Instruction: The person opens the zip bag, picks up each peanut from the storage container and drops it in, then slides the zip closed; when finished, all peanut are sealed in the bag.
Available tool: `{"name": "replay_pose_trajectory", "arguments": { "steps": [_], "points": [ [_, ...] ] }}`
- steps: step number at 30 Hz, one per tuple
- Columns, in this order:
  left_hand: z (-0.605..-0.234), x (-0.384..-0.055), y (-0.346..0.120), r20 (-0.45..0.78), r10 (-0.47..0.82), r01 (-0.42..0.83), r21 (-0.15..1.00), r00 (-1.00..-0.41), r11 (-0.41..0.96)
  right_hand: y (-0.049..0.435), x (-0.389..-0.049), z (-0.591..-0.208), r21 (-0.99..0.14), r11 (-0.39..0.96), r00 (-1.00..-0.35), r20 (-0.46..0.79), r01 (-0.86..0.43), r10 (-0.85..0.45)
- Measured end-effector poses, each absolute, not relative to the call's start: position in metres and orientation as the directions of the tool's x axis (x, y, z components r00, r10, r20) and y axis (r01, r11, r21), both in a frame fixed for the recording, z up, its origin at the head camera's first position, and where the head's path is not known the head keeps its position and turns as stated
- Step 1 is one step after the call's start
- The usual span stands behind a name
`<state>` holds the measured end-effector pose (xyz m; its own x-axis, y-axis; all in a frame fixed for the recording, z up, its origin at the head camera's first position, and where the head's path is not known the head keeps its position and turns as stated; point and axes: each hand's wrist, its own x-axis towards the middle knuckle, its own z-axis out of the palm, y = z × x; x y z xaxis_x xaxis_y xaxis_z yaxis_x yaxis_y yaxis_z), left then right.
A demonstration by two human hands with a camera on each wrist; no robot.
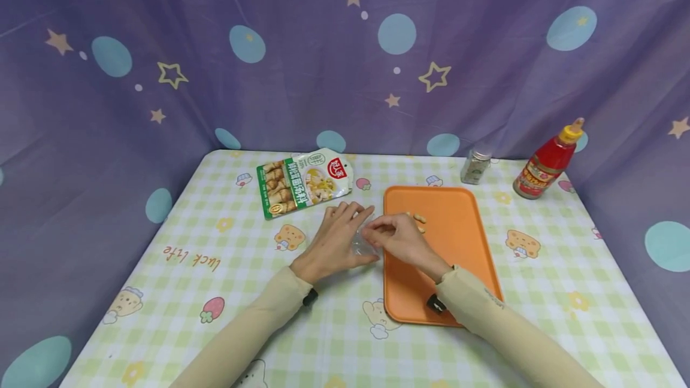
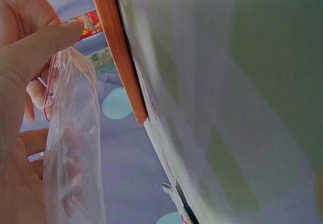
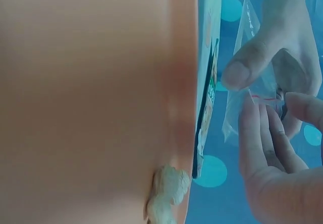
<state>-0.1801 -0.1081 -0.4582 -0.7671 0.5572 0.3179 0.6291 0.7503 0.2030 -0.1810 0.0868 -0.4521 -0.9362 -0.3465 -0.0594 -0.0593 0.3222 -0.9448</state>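
A clear plastic zip bag (image 1: 360, 244) (image 2: 86, 183) (image 3: 232, 114) with a red strip along its mouth is between the two hands, just left of an orange tray (image 1: 453, 238). My left hand (image 1: 335, 239) holds the bag between its thumb and fingers, which are spread apart around it. The right hand (image 1: 403, 241) pinches the bag near its mouth, above the tray's left edge. On the tray, several peanuts (image 1: 420, 218) (image 3: 171, 186) lie near that edge, partly hidden by the right hand in the head view.
A green and white food packet (image 1: 304, 181) lies behind the left hand. At the back right stand a small spice jar (image 1: 476, 167) and a red sauce bottle (image 1: 544, 163) with a yellow cap. A checkered cloth (image 1: 226, 280) covers the table; a purple curtain (image 1: 323, 106) surrounds it.
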Motion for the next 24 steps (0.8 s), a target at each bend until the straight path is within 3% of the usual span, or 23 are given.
{"name": "replay_pose_trajectory", "arguments": {
  "steps": [9, 24],
  "points": [
    [-0.4594, -0.1791, -0.1067, 0.315, 0.562, 0.63, 0.187, -0.765, 0.753, 0.0881, -0.1807, -0.4535, -0.946, 0.318, -0.937, -0.055, -0.062, -0.345],
    [-0.4616, -0.1818, -0.1157, 0.327, 0.527, 0.618, 0.333, -0.784, 0.712, 0.0963, -0.1808, -0.4443, -0.983, 0.184, -0.922, -0.081, 0.011, -0.38]
  ]
}}
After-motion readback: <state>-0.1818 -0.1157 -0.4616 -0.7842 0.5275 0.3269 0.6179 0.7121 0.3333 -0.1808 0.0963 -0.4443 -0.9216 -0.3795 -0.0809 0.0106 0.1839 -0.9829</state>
